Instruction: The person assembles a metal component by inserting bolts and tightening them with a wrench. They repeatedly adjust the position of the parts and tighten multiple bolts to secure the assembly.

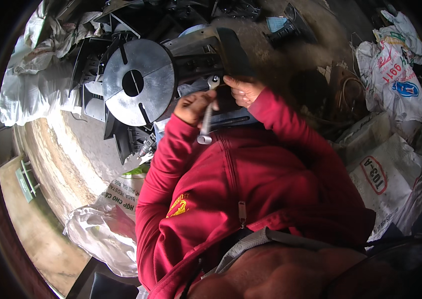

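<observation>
Beyond the jacket zip (242, 211), left hand (192, 108) is curled at its left; right hand (243, 92), fingers bent, at its right.

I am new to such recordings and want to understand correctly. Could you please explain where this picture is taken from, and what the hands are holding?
There is no robot here, only a person's two bare hands. The picture comes from a wide fisheye camera on the person's head, looking down, so straight edges bend near the rim. The red jacket is the wearer's own. The left hand holds a metal wrench. The right hand is close beside it; whether it grips anything is hard to tell. Left of the hands is a grey slotted disc with a dark centre, and white bags lie at the right.
</observation>
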Tool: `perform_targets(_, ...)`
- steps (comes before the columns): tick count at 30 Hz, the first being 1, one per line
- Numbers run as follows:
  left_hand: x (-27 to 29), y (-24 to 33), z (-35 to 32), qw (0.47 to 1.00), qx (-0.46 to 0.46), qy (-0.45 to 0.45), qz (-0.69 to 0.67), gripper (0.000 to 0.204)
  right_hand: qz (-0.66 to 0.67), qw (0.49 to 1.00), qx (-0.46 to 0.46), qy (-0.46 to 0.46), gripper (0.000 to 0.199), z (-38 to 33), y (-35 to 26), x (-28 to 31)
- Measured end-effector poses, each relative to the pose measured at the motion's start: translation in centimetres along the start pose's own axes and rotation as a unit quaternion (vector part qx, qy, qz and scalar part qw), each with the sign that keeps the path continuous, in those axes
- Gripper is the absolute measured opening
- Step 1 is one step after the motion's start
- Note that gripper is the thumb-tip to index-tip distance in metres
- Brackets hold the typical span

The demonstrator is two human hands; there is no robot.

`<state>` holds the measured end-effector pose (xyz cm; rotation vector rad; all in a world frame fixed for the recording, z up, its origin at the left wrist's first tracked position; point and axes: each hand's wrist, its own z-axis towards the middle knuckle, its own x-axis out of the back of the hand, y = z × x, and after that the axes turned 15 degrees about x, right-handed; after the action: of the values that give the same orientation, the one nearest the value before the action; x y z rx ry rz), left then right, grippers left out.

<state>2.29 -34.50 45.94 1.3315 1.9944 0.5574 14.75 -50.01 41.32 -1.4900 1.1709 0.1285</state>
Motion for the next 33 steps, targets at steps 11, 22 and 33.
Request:
perform_targets(11, -1.6, 0.3, -1.1, 0.992, 0.031, -0.123, -0.012, 0.033, -0.107, 0.987, 0.12, 0.024, 0.024, -1.3, -1.1, -2.8)
perform_targets(22, -3.2, -0.7, 0.3, 0.994, 0.068, -0.07, -0.049, 0.035, -0.168, 0.971, 0.169, 0.013, 0.02, -1.5, -0.4, -2.1)
perform_targets(33, -1.5, -0.2, -0.1, 0.995, 0.034, -0.008, 0.094, 0.037, -0.101, 0.979, 0.174, 0.034, 0.019, -0.2, 1.0, -1.2)
